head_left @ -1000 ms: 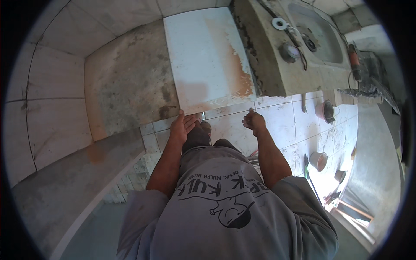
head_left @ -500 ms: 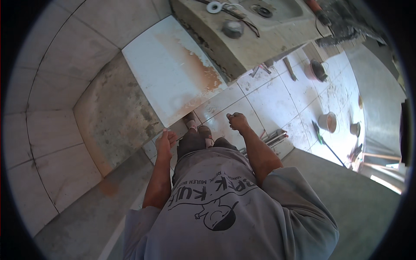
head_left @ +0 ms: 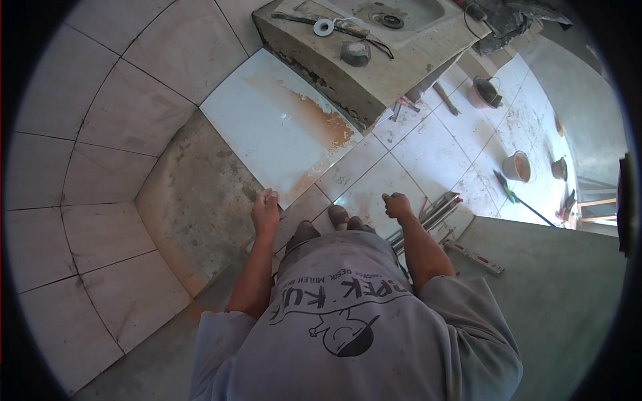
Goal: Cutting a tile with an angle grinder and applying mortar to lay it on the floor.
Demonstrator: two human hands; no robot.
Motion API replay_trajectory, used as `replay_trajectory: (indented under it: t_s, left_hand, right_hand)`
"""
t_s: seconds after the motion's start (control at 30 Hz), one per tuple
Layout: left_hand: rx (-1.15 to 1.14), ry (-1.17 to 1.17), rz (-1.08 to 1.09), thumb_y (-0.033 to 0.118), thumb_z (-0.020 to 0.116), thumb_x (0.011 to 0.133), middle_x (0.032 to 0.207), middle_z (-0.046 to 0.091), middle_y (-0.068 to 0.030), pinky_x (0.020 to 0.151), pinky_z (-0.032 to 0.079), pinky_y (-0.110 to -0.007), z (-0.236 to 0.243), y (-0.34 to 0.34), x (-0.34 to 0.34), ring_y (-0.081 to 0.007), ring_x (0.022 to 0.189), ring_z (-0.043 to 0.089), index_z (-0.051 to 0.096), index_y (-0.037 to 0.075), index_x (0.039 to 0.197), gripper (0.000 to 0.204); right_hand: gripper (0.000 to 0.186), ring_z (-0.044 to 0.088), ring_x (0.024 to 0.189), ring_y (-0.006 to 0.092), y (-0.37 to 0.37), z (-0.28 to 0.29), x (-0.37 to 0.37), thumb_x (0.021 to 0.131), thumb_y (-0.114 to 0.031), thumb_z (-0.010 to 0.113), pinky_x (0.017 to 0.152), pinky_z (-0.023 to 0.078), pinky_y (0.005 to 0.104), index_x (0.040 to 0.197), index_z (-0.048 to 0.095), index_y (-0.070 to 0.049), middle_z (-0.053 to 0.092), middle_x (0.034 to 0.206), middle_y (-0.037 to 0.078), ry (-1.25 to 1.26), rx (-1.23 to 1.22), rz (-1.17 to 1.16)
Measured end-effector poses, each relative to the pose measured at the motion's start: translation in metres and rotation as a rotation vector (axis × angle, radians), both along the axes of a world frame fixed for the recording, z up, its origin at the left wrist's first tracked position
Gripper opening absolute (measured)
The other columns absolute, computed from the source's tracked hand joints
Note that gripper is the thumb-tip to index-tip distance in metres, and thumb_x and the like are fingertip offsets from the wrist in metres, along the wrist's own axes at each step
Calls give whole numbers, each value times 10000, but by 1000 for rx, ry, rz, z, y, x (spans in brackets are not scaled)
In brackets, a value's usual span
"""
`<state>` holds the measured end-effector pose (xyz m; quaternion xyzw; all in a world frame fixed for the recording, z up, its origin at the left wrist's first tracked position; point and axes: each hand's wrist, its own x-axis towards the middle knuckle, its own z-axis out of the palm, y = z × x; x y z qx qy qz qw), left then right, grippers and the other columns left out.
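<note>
A white tile (head_left: pixel 267 123) with a rust-brown stain and flaking edge lies at the upper middle, beside a bare mottled concrete slab (head_left: pixel 194 187). My left hand (head_left: pixel 266 212) is at the tile's lower left corner, its fingers bent at the edge and seeming to grip it. My right hand (head_left: pixel 397 206) is closed above the tiled floor, right of the tile and apart from it; anything inside it is hidden.
A concrete sink counter (head_left: pixel 368 80) holds tools and a small pot (head_left: pixel 356 53). Buckets (head_left: pixel 516 167) and a green-headed long-handled tool (head_left: pixel 508 194) lie on the floor (head_left: pixel 421 154). Metal bars (head_left: pixel 421 224) lie right of me. A tiled wall (head_left: pixel 107 254) bounds the left.
The view has swung, bringing more left wall into sight. My left hand's fingers have gone from extended to bent at the tile corner. My right hand stays curled.
</note>
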<state>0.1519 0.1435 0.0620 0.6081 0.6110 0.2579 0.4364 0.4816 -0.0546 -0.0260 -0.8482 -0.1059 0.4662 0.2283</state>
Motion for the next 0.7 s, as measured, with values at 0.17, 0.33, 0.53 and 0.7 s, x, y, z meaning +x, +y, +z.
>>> replay_trajectory:
  t_s: [0.17, 0.33, 0.53, 0.7]
  left_hand:
    - [-180, -129, -58, 327, 565, 880, 920, 663, -116, 810, 480, -319, -31, -1, -49, -195, 893, 628, 595, -53, 1082, 431]
    - [-403, -260, -23, 318, 564, 889, 855, 659, -85, 729, 485, -289, -31, -27, -86, -157, 785, 636, 611, -38, 1041, 389]
    - [-505, -285, 3, 320, 558, 898, 886, 661, -83, 690, 480, -264, -5, -21, -96, -151, 779, 641, 601, -30, 1058, 387]
    - [-538, -394, -16, 320, 566, 894, 944, 654, -79, 694, 470, -266, -3, 2, -99, -141, 805, 622, 590, -2, 1085, 375]
  right_hand:
    - [354, 589, 552, 172, 36, 28, -49, 868, -325, 610, 477, 473, 309, 841, 604, 28, 600, 691, 81, -39, 11, 117]
    - [408, 602, 800, 269, 58, 30, -94, 850, -379, 600, 697, 468, 375, 917, 642, 21, 635, 858, 164, -124, 74, 299]
    - [383, 615, 610, 181, 57, 30, -104, 861, -346, 599, 539, 497, 326, 864, 635, 36, 635, 728, 111, -198, 114, 345]
    - [385, 614, 603, 185, 51, 35, -105, 859, -340, 598, 544, 500, 333, 865, 636, 43, 636, 722, 107, -218, 38, 332]
